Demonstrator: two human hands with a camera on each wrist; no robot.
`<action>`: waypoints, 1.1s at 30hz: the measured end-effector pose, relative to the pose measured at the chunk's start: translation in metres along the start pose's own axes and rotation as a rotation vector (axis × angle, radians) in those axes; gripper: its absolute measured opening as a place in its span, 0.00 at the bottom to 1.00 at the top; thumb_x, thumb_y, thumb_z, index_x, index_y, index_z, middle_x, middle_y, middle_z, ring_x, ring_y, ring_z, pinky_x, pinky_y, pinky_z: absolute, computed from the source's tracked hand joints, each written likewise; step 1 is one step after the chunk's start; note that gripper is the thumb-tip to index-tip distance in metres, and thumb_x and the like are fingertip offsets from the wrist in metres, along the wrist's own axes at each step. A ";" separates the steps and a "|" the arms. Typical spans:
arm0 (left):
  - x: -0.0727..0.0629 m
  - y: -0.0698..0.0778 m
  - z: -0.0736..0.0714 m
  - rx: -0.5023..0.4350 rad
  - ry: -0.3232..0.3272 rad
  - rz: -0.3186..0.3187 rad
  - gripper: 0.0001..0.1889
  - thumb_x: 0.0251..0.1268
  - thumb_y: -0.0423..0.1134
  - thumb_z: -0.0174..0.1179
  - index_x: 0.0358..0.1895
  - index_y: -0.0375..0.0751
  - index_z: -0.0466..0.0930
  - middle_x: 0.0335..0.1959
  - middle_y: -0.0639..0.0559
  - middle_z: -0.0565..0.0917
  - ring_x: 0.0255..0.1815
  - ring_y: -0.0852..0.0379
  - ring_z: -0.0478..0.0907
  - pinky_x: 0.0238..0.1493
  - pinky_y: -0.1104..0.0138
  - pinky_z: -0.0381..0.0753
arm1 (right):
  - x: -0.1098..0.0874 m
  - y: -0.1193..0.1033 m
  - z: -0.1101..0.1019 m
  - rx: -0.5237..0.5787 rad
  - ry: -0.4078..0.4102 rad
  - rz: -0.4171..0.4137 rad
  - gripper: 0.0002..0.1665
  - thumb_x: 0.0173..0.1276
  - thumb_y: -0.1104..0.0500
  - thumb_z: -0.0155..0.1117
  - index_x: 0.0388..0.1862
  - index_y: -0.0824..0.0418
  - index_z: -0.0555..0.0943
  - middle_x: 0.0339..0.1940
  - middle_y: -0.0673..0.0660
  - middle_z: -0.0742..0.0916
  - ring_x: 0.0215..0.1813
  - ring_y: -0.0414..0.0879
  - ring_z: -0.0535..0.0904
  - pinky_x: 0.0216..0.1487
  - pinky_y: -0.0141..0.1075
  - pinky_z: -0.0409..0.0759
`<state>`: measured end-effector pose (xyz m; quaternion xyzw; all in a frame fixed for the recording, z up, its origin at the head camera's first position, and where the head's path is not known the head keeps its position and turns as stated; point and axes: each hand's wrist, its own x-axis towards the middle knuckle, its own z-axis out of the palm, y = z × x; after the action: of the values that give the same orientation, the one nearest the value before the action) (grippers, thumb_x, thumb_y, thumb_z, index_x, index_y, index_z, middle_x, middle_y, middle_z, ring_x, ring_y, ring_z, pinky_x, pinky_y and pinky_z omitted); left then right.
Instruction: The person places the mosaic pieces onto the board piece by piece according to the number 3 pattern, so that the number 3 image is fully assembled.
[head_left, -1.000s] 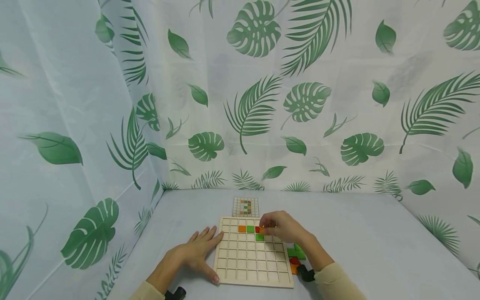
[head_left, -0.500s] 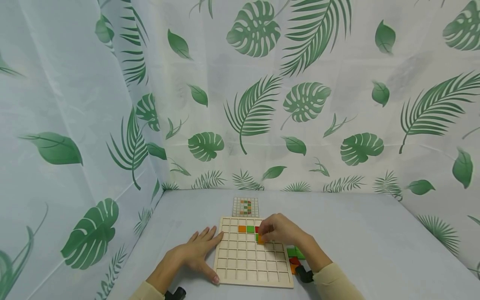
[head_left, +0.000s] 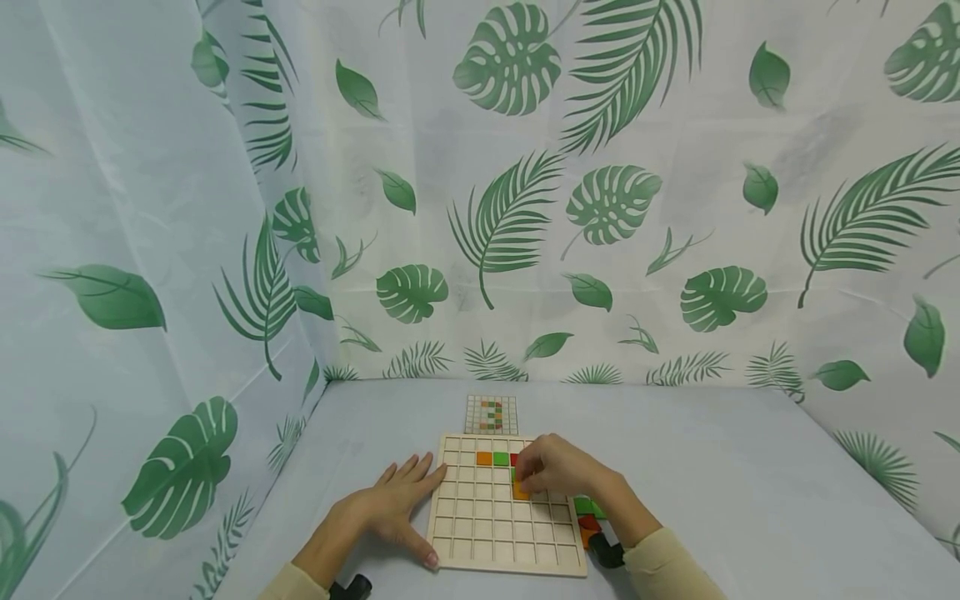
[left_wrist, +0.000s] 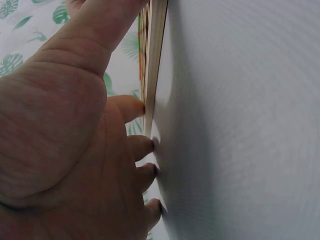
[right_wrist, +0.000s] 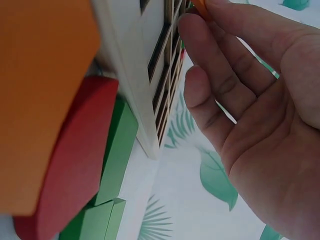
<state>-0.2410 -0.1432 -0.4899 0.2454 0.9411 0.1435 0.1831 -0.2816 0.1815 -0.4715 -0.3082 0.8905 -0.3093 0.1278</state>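
Observation:
A wooden grid board (head_left: 480,529) lies flat on the table. My right hand (head_left: 558,467) pinches an orange square tile (head_left: 521,491) over a cell just below a green tile; in the right wrist view only a sliver of the orange tile (right_wrist: 201,7) shows between thumb and fingers. An orange tile (head_left: 484,458), a green tile (head_left: 501,458) and a partly hidden red tile (head_left: 513,459) sit in one row near the top. My left hand (head_left: 397,504) rests spread at the board's left edge, its thumb and index finger touching the frame.
A small pattern card (head_left: 492,414) with a coloured grid lies behind the board. At its right side are loose green tiles (head_left: 590,507), a red tile (head_left: 589,523) and an orange tile (right_wrist: 45,100). A leaf-printed curtain (head_left: 525,208) stands behind the table.
My right hand has moved the orange tile toward me, from beside the red tile, past the green one, to the cell below it. My left hand has stayed in place.

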 end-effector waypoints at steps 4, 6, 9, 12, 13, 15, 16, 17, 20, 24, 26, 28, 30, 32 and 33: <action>-0.001 0.000 0.000 -0.002 0.000 -0.002 0.72 0.35 0.75 0.77 0.86 0.54 0.49 0.88 0.42 0.46 0.88 0.38 0.40 0.85 0.38 0.41 | 0.000 -0.001 0.001 0.007 -0.016 0.003 0.07 0.65 0.65 0.76 0.33 0.53 0.90 0.29 0.44 0.88 0.31 0.37 0.78 0.34 0.31 0.80; -0.001 0.000 0.000 -0.007 -0.001 -0.001 0.72 0.35 0.75 0.77 0.86 0.54 0.50 0.88 0.42 0.46 0.88 0.38 0.40 0.85 0.39 0.41 | 0.001 0.000 0.001 0.011 -0.021 0.005 0.07 0.64 0.66 0.77 0.33 0.53 0.89 0.29 0.44 0.88 0.31 0.36 0.78 0.34 0.30 0.80; -0.002 0.000 0.000 -0.009 0.000 0.001 0.72 0.35 0.75 0.77 0.86 0.53 0.50 0.88 0.42 0.46 0.88 0.38 0.40 0.85 0.38 0.41 | 0.001 0.001 0.002 0.018 -0.022 -0.001 0.08 0.61 0.66 0.78 0.33 0.53 0.89 0.29 0.44 0.88 0.31 0.37 0.78 0.34 0.30 0.80; -0.001 0.000 0.001 -0.007 -0.001 0.003 0.72 0.36 0.75 0.77 0.86 0.53 0.49 0.88 0.42 0.46 0.88 0.38 0.40 0.85 0.38 0.41 | 0.001 0.002 0.003 0.014 -0.016 -0.012 0.09 0.60 0.67 0.79 0.34 0.54 0.89 0.32 0.46 0.87 0.32 0.37 0.78 0.34 0.30 0.80; -0.001 -0.001 0.001 -0.006 -0.001 0.005 0.72 0.36 0.75 0.77 0.86 0.53 0.49 0.88 0.42 0.46 0.88 0.38 0.40 0.85 0.38 0.41 | 0.001 0.002 0.003 0.013 -0.014 -0.015 0.09 0.60 0.67 0.79 0.34 0.54 0.89 0.33 0.46 0.87 0.33 0.37 0.78 0.34 0.30 0.80; 0.000 -0.001 0.001 -0.002 -0.001 0.009 0.71 0.36 0.75 0.77 0.86 0.53 0.49 0.88 0.41 0.46 0.88 0.38 0.40 0.85 0.38 0.41 | 0.000 0.002 0.002 0.009 -0.011 -0.020 0.10 0.59 0.66 0.80 0.35 0.54 0.89 0.34 0.47 0.88 0.33 0.36 0.78 0.35 0.29 0.80; 0.000 -0.001 0.001 -0.003 -0.002 0.010 0.71 0.36 0.75 0.77 0.86 0.53 0.49 0.88 0.42 0.46 0.88 0.38 0.40 0.85 0.38 0.41 | 0.000 0.002 0.002 0.010 -0.012 -0.019 0.10 0.59 0.66 0.80 0.35 0.54 0.89 0.35 0.47 0.88 0.33 0.36 0.78 0.35 0.29 0.80; 0.000 -0.001 0.001 -0.001 -0.002 0.012 0.71 0.36 0.76 0.77 0.86 0.53 0.49 0.88 0.41 0.46 0.88 0.38 0.40 0.85 0.38 0.41 | 0.000 0.002 0.002 0.011 -0.013 -0.021 0.10 0.59 0.66 0.81 0.35 0.54 0.89 0.35 0.47 0.88 0.33 0.36 0.79 0.34 0.29 0.80; 0.000 -0.002 0.002 0.000 -0.003 0.014 0.72 0.36 0.76 0.76 0.86 0.53 0.49 0.88 0.42 0.46 0.88 0.39 0.40 0.85 0.38 0.41 | -0.001 0.002 0.002 0.018 -0.017 -0.024 0.09 0.58 0.65 0.81 0.35 0.55 0.89 0.34 0.47 0.89 0.32 0.36 0.79 0.33 0.29 0.80; 0.000 -0.002 0.002 -0.002 -0.002 0.015 0.72 0.36 0.76 0.76 0.86 0.53 0.48 0.88 0.42 0.45 0.88 0.38 0.40 0.85 0.38 0.41 | -0.001 0.001 0.002 0.023 -0.021 -0.019 0.09 0.59 0.65 0.81 0.35 0.55 0.89 0.33 0.47 0.89 0.31 0.36 0.78 0.33 0.29 0.80; -0.001 -0.003 0.002 -0.003 0.000 0.017 0.72 0.37 0.76 0.76 0.86 0.53 0.48 0.88 0.41 0.45 0.88 0.38 0.40 0.85 0.38 0.41 | -0.001 0.000 0.002 0.022 -0.022 -0.013 0.09 0.59 0.65 0.81 0.35 0.55 0.90 0.33 0.47 0.89 0.31 0.36 0.79 0.33 0.29 0.80; -0.001 -0.002 0.002 -0.004 0.002 0.018 0.72 0.36 0.76 0.76 0.86 0.53 0.49 0.88 0.41 0.45 0.88 0.38 0.40 0.85 0.38 0.41 | -0.001 0.000 0.002 0.019 -0.023 -0.009 0.09 0.59 0.66 0.81 0.35 0.55 0.90 0.34 0.47 0.88 0.32 0.37 0.79 0.33 0.29 0.80; -0.001 -0.002 0.002 -0.005 0.004 0.017 0.72 0.36 0.76 0.76 0.86 0.53 0.49 0.88 0.41 0.45 0.88 0.38 0.40 0.85 0.38 0.41 | -0.001 0.000 0.002 0.015 -0.024 -0.005 0.09 0.59 0.66 0.81 0.35 0.55 0.90 0.34 0.47 0.88 0.32 0.37 0.79 0.33 0.29 0.80; -0.001 -0.002 0.002 -0.007 0.006 0.016 0.72 0.36 0.76 0.76 0.86 0.53 0.49 0.88 0.41 0.46 0.88 0.38 0.40 0.85 0.38 0.41 | -0.001 0.000 0.002 0.014 -0.024 -0.002 0.09 0.59 0.67 0.80 0.35 0.55 0.90 0.35 0.47 0.88 0.32 0.37 0.79 0.33 0.29 0.81; -0.001 -0.002 0.002 -0.006 0.007 0.014 0.72 0.36 0.76 0.76 0.86 0.53 0.49 0.88 0.41 0.46 0.88 0.38 0.40 0.85 0.38 0.41 | -0.001 0.000 0.003 0.010 -0.023 0.001 0.09 0.59 0.67 0.80 0.35 0.55 0.91 0.35 0.47 0.88 0.32 0.37 0.79 0.33 0.30 0.81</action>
<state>-0.2404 -0.1451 -0.4920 0.2512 0.9395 0.1485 0.1795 -0.2798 0.1810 -0.4735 -0.3108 0.8875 -0.3103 0.1396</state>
